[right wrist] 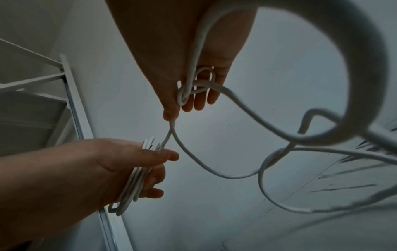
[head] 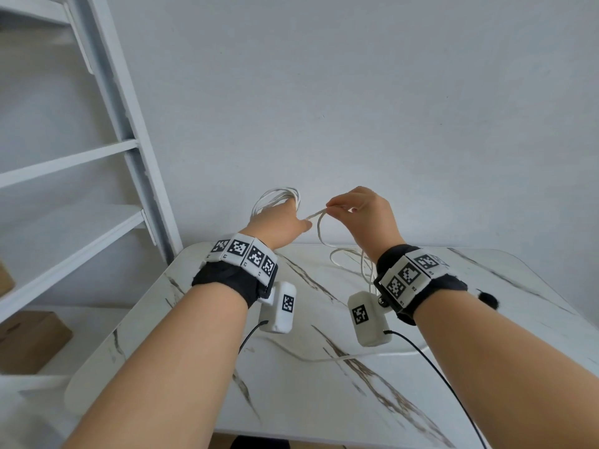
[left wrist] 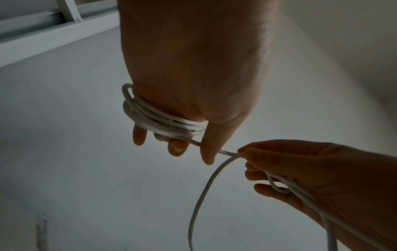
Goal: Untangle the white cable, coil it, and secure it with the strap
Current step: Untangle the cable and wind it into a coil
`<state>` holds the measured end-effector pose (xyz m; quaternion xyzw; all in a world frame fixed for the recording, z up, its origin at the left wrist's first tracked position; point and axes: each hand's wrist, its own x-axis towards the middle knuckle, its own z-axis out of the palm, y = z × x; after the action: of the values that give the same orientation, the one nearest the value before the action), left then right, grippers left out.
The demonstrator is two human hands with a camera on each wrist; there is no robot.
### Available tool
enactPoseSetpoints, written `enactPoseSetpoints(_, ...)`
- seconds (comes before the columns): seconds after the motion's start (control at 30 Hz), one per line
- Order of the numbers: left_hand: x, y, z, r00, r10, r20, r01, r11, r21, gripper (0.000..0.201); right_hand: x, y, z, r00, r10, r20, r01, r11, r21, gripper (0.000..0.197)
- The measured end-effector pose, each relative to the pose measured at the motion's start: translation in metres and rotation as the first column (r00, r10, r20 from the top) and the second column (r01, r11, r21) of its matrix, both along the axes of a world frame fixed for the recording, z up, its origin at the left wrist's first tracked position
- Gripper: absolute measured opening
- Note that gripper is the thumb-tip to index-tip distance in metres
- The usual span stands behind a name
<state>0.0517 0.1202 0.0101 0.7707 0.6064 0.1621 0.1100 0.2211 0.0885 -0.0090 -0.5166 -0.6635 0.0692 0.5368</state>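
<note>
My left hand point(head: 278, 222) is raised above the table's far edge and holds a coil of white cable point(head: 275, 196) wound in several turns round its palm. In the right wrist view the left thumb point(right wrist: 167, 155) lies over the coil point(right wrist: 133, 183). A short taut stretch of cable point(head: 316, 215) runs to my right hand point(head: 359, 209), whose thumb and forefinger pinch it. The right hand point(right wrist: 189, 101) also holds a small loop point(right wrist: 201, 81) against its fingers. The slack cable point(head: 350, 257) hangs in loose loops onto the marble table point(head: 324, 400). No strap shows.
A white shelf unit point(head: 81, 157) stands at the left, with a cardboard box point(head: 29, 338) low on it. A plain wall rises right behind the table. Black leads point(head: 437, 367) trail from the wrist cameras, and a small black fuzzy thing point(head: 487, 299) sits by my right forearm.
</note>
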Motion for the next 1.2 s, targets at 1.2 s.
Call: enactPoseSetpoints(1.2,-0.011,0.015,-0.005,0.921,0.211,0.327,-0.271,0.951,0.149,0.028,0.021,0.008,0.001,0.902,0.009,0.432,0.265,0.778,-0.570,0.028)
